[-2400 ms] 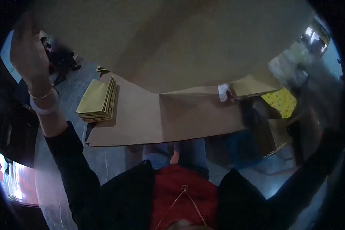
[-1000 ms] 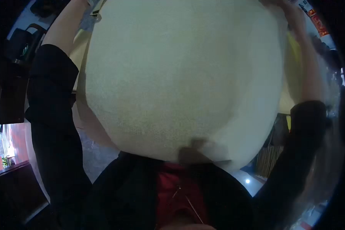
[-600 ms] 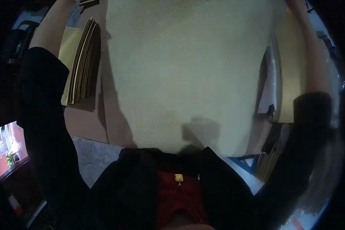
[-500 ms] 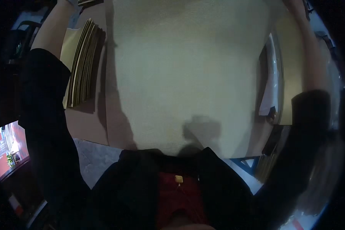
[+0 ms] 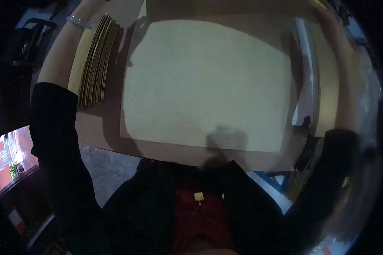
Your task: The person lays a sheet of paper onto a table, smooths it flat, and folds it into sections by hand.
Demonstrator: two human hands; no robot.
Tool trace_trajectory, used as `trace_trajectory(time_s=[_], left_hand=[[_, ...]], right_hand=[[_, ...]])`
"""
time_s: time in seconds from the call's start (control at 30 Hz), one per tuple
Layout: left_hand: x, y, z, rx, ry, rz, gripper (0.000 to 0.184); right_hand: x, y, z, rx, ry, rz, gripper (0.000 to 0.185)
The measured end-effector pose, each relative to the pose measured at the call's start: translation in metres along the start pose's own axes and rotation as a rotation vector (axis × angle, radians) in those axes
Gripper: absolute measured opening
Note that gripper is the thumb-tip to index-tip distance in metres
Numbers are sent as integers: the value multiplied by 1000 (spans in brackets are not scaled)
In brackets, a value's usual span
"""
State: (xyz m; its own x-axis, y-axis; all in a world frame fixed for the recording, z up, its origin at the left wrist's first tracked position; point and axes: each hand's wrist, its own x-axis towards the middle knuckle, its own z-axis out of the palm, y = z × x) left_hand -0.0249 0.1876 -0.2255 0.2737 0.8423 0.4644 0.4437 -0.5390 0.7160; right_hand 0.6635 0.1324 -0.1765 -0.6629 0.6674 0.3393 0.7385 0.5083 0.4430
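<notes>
A large pale sheet (image 5: 208, 85) lies flat in front of me on a brown tabletop (image 5: 166, 154). Beyond it, a darker tan band (image 5: 225, 9) crosses the top of the view; I cannot tell whether it is a flap, another sheet or shadow. My left hand (image 5: 90, 7), with a pale bangle (image 5: 78, 21) at the wrist, reaches to the far left, its fingers cut off by the frame. My right hand (image 5: 325, 12) is at the far right, dark and blurred, with something small and yellow near it. What either hand holds is hidden.
A stack of yellow-brown folded sheets (image 5: 98, 63) stands at the left, beside my forearm. Along the right lie white papers (image 5: 304, 85) and a tan board (image 5: 327, 93). A lit screen (image 5: 10, 157) is at the lower left, and grey floor (image 5: 108, 168) shows below the table.
The pale sheet's near edge has moved away from my body, uncovering brown tabletop. Both forearms sit lower in view, and more of my left hand and its bangle shows.
</notes>
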Motion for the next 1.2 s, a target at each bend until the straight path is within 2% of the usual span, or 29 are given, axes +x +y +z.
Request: trace_trajectory(time_s=[0.07,0.1,0.17,0.2,0.23,0.37,0.43,0.47,0.53,0.57,0.67,0.73,0.83,0.97,1.03,1.2], left_hand=[[-13,11,-1,9,-11,-11,24],[-19,18,-2,16,-18,-15,24],[-33,34,-7,31,-32,-20,24],[-41,41,-9,39,-37,-23,24],[-22,21,-20,34,-53,-42,24],[-40,38,-22,33,-97,-78,24],[-70,68,-26,515,-83,-296,29],[-86,85,-24,510,-93,-297,29],[-108,116,-18,419,-79,-450,30],[-120,85,-22,93,-82,-57,36],[-148,78,-23,213,-185,56,44],[-161,82,-22,192,-197,0,40],[-181,82,-16,389,-191,166,27],[-196,98,-12,507,-193,253,27],[-206,90,-12,532,-185,327,31],[-234,81,-8,605,-275,306,38]], right_hand=[[-13,-6,-6,13,29,-29,26],[-19,-34,-18,16,33,-27,26],[-28,-130,-66,-72,75,302,21],[-35,-154,-83,-69,81,303,21],[-9,-164,-84,-41,78,316,21],[-25,-226,-124,-6,115,314,23],[-39,-247,-139,29,30,373,27],[-41,-263,-146,11,26,382,28],[-56,-284,-147,-12,17,426,35],[-61,-294,-149,-11,9,428,35],[-77,-322,-152,13,-91,457,40],[-79,-337,-154,40,-117,492,40],[-90,-354,-149,93,-128,533,40],[-103,-375,-151,132,-117,567,41],[-111,-388,-146,145,-107,576,41],[-131,-418,-129,196,-127,649,43]])
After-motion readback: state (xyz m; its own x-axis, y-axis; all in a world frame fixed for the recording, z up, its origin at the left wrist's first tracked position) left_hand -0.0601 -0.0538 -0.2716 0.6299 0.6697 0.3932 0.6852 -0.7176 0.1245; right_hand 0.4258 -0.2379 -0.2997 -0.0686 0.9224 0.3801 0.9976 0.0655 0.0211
